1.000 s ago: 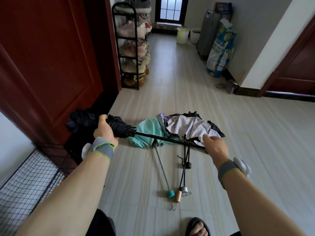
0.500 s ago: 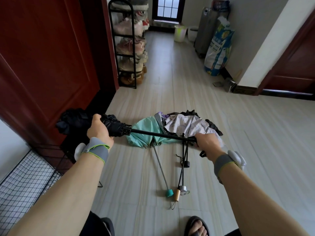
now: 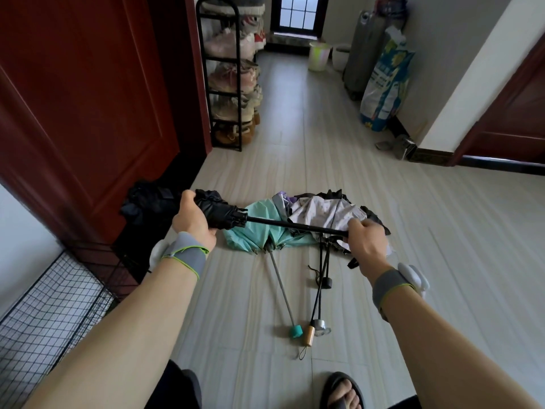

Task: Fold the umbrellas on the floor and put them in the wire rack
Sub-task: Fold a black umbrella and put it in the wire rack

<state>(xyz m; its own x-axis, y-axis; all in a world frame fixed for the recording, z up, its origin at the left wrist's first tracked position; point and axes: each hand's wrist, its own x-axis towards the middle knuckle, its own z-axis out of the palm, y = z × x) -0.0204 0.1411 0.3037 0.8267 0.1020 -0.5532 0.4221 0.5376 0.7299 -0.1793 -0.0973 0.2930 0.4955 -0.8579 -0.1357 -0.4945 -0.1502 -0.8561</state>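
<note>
Grip: my left hand [image 3: 193,221] is curled round the bunched canopy of the black umbrella [image 3: 224,215]. My right hand [image 3: 367,242] is closed over its handle end, with the handle itself hidden in the fist. Between the fists I see the bare black shaft [image 3: 295,227], extended and held clear of the floor [image 3: 427,261]. Beneath and beyond the shaft: teal umbrella [image 3: 256,231] and pale lilac umbrella [image 3: 321,212], heaped together on the floor, stems running back toward me. Below my left forearm: wire rack [image 3: 50,305], by the wall. Far beyond the left fist: shoe rack [image 3: 233,75].
</note>
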